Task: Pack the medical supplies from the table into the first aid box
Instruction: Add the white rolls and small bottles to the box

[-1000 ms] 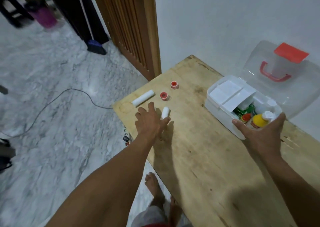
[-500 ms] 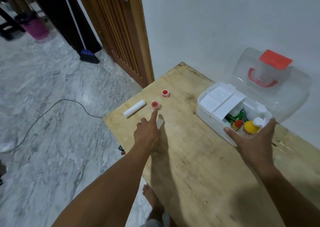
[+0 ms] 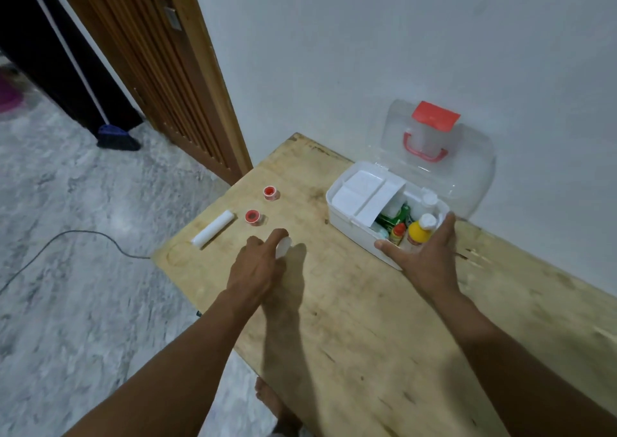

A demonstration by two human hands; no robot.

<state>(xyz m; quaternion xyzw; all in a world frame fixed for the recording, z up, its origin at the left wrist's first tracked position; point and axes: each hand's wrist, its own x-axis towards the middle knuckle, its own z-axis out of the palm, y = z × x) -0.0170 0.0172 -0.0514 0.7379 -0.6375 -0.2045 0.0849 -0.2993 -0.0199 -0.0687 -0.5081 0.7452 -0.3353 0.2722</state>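
No readable text, brand or number anywhere; green packet [image 3: 397,216] and small bottles [image 3: 419,233] in first aid box [image 3: 347,216] carry print too small and blurred to read; red tape rolls [image 3: 253,217] unmarked

A worn wooden table [image 3: 350,319] is standing against a plain white wall [image 3: 367,52]. A slatted wooden door [image 3: 160,69] is adjoining grey marbled flooring [image 3: 66,236].

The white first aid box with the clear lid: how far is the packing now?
Done: the white first aid box is open and already holds a yellow bottle and other supplies. In hand: the left hand is on a short white roll; the right hand steadies the box. Left: a long white roll and two red-centred tape rolls.
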